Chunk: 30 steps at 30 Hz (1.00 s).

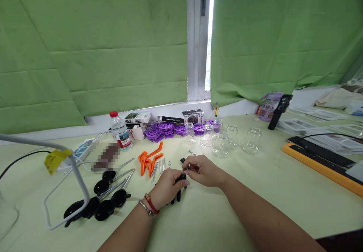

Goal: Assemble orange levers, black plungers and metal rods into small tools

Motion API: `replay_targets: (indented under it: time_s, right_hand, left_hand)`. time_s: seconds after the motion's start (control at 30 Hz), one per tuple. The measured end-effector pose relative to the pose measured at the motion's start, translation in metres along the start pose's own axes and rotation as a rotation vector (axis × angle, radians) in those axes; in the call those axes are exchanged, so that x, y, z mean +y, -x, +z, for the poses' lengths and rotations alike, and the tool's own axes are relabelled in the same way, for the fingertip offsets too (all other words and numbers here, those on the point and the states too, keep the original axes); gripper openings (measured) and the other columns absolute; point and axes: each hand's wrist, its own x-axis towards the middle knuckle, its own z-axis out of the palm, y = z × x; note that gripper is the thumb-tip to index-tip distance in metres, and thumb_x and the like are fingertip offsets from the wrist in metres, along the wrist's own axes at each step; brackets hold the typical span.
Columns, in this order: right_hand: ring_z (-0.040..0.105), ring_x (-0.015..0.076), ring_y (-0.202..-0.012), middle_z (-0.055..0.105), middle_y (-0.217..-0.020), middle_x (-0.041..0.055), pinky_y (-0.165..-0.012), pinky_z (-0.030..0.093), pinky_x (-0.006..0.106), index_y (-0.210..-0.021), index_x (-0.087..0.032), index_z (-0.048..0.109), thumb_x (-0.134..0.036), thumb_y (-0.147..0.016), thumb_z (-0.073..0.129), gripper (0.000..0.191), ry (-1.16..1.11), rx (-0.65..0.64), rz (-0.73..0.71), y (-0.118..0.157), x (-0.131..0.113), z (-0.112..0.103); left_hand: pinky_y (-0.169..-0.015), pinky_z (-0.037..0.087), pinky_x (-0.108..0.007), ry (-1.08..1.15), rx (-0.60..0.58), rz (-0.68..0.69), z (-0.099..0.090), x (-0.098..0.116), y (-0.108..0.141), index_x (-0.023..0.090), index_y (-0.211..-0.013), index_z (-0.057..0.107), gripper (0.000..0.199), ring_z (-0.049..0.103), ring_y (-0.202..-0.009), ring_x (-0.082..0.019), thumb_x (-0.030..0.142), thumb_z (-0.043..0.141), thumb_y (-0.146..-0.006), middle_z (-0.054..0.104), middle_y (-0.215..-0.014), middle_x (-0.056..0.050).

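The left hand (169,186) grips a black part (181,177) at the centre of the tabletop (215,214). The right hand (204,172) has thumb and forefinger pinched at that part's top; what they pinch is too small to identify. From the black part, orange plastic pieces (146,163) and metal rods (154,171) lie at ten o'clock, a spring (192,153) at one o'clock, and clear glass jars (221,144) between one and two. Purple parts (166,128) sit towards eleven. Black discs with rods (104,209) lie at eight o'clock, partly crossed by a white bent tube (81,180). Fingers partly hide the black part.
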Motion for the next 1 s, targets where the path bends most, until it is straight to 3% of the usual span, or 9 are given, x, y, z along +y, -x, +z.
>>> replay_targets:
  time_s: [0.13,0.37,0.63,0.77,0.9,1.0]
  right_hand:
    - [0.046,0.0078,-0.056,0.057,-0.068,-0.0025,-0.053,0.037,0.019,-0.083,-0.02,0.062,-0.009,-0.074,0.053,0.016,0.115,-0.059,0.011,0.001,-0.004,-0.002]
    - [0.052,0.0097,-0.064,0.061,-0.084,0.0019,-0.061,0.042,0.022,-0.078,-0.019,0.065,-0.011,-0.072,0.058,0.013,0.191,-0.154,-0.051,0.0,0.002,-0.003]
    - [0.047,0.0079,-0.058,0.056,-0.068,-0.0021,-0.051,0.037,0.019,-0.074,-0.018,0.058,-0.016,-0.074,0.056,0.003,0.049,-0.076,0.165,-0.001,0.009,0.011]
    - [0.045,0.0072,-0.047,0.05,-0.052,-0.0051,-0.043,0.034,0.017,-0.068,-0.018,0.054,-0.016,-0.072,0.058,0.006,-0.06,-0.015,0.408,-0.004,0.022,0.016]
    - [0.047,0.0089,-0.039,0.051,-0.043,-0.0051,-0.038,0.039,0.019,-0.067,-0.018,0.052,-0.02,-0.073,0.059,0.01,-0.179,-0.027,0.669,-0.006,0.031,0.02]
    - [0.052,0.01,-0.039,0.055,-0.044,-0.0035,-0.04,0.044,0.02,-0.068,-0.017,0.052,-0.02,-0.073,0.06,0.01,-0.212,-0.043,0.717,-0.006,0.034,0.027]
  left_hand:
    - [-0.062,0.04,-0.023,0.005,0.007,0.019,0.0,0.002,0.0,0.017,-0.064,0.059,0.034,0.049,-0.06,-0.013,0.046,0.053,-0.081,0.05,-0.055,0.001]
    - [-0.057,0.033,-0.022,-0.022,0.0,0.033,0.001,-0.002,-0.001,0.017,-0.061,0.055,0.037,0.041,-0.054,-0.01,0.045,0.051,-0.084,0.045,-0.053,0.003]
    - [-0.071,0.035,-0.029,-0.169,0.034,0.041,0.0,-0.006,-0.001,0.018,-0.068,0.058,0.026,0.051,-0.07,-0.016,0.038,0.052,-0.084,0.058,-0.068,-0.002]
    - [-0.078,0.037,-0.034,-0.186,0.099,0.017,-0.004,-0.005,0.0,0.019,-0.087,0.061,0.021,0.053,-0.079,-0.019,0.038,0.053,-0.084,0.062,-0.088,-0.005]
    - [-0.083,0.037,-0.036,-0.15,0.149,-0.003,-0.009,-0.004,0.002,0.02,-0.099,0.058,0.021,0.054,-0.085,-0.02,0.033,0.052,-0.085,0.062,-0.098,-0.006]
    - [-0.087,0.036,-0.037,-0.144,0.094,0.006,-0.01,-0.003,0.004,0.02,-0.103,0.058,0.028,0.055,-0.091,-0.022,0.035,0.06,-0.079,0.063,-0.1,-0.006]
